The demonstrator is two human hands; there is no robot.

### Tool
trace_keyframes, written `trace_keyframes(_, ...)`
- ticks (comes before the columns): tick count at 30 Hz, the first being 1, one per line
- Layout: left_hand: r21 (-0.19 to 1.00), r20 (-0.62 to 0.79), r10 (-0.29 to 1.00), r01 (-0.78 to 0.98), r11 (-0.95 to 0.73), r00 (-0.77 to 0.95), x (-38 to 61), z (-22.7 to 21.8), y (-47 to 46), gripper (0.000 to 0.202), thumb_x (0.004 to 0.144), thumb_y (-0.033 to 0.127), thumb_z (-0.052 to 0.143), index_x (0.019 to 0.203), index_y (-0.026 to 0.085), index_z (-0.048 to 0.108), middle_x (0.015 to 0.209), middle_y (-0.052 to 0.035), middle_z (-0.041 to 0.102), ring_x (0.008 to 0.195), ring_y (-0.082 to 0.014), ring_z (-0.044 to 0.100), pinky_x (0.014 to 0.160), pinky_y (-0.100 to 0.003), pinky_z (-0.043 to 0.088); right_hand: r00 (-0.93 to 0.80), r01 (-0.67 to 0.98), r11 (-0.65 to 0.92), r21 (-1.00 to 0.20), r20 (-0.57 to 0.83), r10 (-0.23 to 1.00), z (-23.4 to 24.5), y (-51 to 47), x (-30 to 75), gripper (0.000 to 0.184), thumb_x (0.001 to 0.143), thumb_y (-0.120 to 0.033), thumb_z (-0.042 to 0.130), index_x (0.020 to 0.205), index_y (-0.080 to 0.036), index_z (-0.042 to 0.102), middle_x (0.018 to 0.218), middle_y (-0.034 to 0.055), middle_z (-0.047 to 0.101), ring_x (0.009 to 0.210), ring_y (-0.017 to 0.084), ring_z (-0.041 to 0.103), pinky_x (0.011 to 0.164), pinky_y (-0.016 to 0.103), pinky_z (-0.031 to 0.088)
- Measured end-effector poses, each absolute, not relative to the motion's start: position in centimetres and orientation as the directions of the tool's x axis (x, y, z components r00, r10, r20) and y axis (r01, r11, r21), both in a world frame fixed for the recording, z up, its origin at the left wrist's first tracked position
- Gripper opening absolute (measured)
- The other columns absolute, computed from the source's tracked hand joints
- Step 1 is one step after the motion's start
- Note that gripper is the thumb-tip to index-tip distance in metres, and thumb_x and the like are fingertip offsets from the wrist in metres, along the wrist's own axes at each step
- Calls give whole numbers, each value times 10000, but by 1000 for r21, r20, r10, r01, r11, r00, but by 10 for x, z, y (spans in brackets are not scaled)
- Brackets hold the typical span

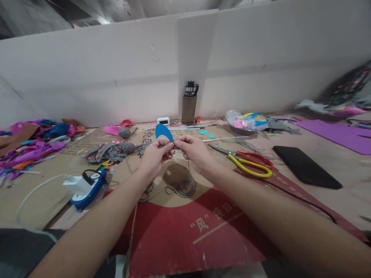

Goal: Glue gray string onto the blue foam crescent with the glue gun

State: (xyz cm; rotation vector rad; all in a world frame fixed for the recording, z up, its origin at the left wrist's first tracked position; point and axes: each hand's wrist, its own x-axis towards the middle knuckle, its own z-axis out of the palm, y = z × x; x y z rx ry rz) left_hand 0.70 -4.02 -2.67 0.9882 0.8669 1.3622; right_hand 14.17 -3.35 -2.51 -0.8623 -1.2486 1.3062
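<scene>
My left hand [155, 154] and my right hand [193, 150] meet above the middle of the cardboard-covered table, both with fingers pinched together. Between them they hold a blue oval felt piece [163, 132], which sticks up above my left fingers. A grey yarn strand [189, 170] hangs down from my right hand to a loose coil of grey yarn [179, 188] lying on the cardboard below.
Yellow and red scissors [249, 160] lie right of my hands, and a black flat case [305, 166] further right. A brown bottle [189, 102] stands at the back wall. A blue glue gun with a white plug [87, 187] sits left. Felt scraps [31, 144] pile at far left, a purple sheet [339, 133] at far right.
</scene>
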Motion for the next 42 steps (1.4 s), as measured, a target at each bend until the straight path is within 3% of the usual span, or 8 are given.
trace_keyframes(4,958,113,994,-264,-113,-15,9,-27,-42,230,645,216,771,801,106,643,690,-38,660,616,-104,631,547,-190,479,-85,-129,210,-969,222,971,-26,-32,141,159,687,-332,638,688,-178,596,626,-23,552,511,70,385,487,231,282)
trace_keyframes(9,963,151,985,-239,-128,81,10,-27,-44,295,684,287,750,895,99,665,825,-92,698,740,-162,674,659,-265,524,-39,-27,340,-940,340,939,-28,-31,142,138,724,-299,603,674,-171,617,670,-8,596,627,104,495,629,258,392)
trace_keyframes(16,965,184,981,-201,-168,61,7,-31,-41,220,724,283,704,850,128,611,786,-65,692,668,-145,669,576,-238,520,-114,43,434,-900,427,897,-27,-36,142,142,790,-256,538,757,-180,653,795,20,664,749,135,589,740,284,441)
trace_keyframes(24,966,163,986,-208,-154,24,11,-26,-46,193,725,260,678,846,140,589,751,-56,687,640,-147,667,529,-222,502,-40,58,449,-892,447,894,-28,-37,143,39,767,-220,572,758,-185,587,804,18,637,734,124,576,717,275,450)
trace_keyframes(29,967,148,988,-219,-134,51,10,-26,-46,199,715,259,680,853,141,600,791,-67,696,674,-158,677,521,-213,483,-12,59,392,-918,392,920,-30,-32,145,161,775,-318,590,846,-174,595,791,19,625,701,129,550,671,280,429)
trace_keyframes(35,971,129,987,-216,-106,95,10,-26,-47,217,715,267,692,873,135,622,788,-63,692,635,-131,659,503,-195,455,-44,142,420,-896,419,907,-27,-32,149,176,788,-328,568,718,-172,610,681,0,581,640,124,482,622,280,363)
trace_keyframes(42,953,96,985,-300,-49,143,12,-25,-46,191,703,211,715,834,105,627,697,-31,642,591,-93,617,494,-178,452,-19,156,439,-885,441,897,-26,-34,151,174,792,-311,562,680,-182,594,672,0,580,642,128,480,632,283,369)
